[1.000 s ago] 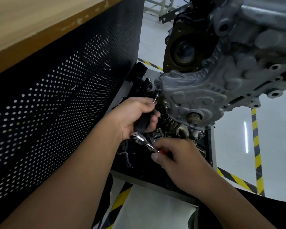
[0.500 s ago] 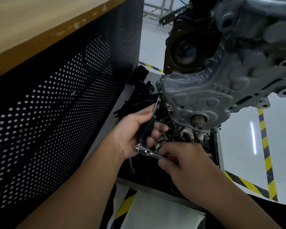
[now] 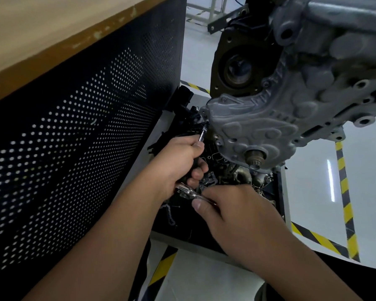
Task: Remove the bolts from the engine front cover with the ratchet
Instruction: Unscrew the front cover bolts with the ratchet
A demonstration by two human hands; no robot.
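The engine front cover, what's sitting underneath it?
Under the engine front cover stands a dark tray of loose engine parts, with a chain at its left. Both hands and the ratchet cover much of it.

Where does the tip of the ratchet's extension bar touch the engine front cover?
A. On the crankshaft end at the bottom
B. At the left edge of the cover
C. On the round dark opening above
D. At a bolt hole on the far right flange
B: the extension bar, gripped by the left hand, reaches up to the left edge of the engine front cover.
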